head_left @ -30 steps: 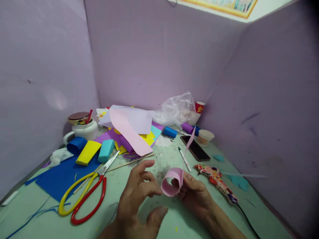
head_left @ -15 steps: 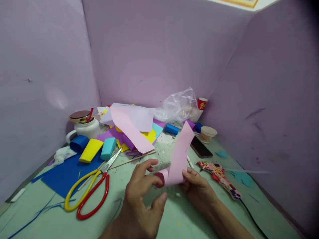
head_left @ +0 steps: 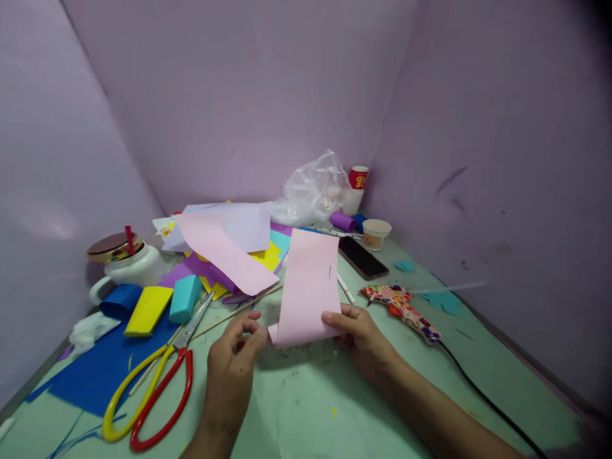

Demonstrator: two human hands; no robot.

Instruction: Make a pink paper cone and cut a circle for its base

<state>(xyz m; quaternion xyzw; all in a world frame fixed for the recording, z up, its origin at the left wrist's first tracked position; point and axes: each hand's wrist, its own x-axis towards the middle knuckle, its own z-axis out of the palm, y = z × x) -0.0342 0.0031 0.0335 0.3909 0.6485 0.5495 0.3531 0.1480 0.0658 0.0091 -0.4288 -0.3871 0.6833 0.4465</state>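
A strip of pink paper (head_left: 310,280) stands up from its folded-over lower end, above the middle of the table. My right hand (head_left: 363,335) grips it at the lower right, thumb on the front and fingers behind. At the paper's lower left edge, my left hand (head_left: 236,357) has thumb and fingers drawn together in a pinch on the curled end. A short dark pencil-like mark shows on the paper's face. Left of my left hand lie scissors (head_left: 184,338) with one yellow and one red handle, blades pointing away.
Rolled paper pieces in yellow (head_left: 149,310), light blue (head_left: 185,298) and dark blue (head_left: 121,301) stand at left by a white mug (head_left: 141,268). Loose coloured sheets (head_left: 239,226) pile behind. On the right are a phone (head_left: 362,257), a small cup (head_left: 376,234) and a flower-patterned glue gun (head_left: 401,309) with its cord.
My left hand's fingers have closed together at the paper's left edge. The pink paper has turned its broad face toward me. The view has swung to the right.
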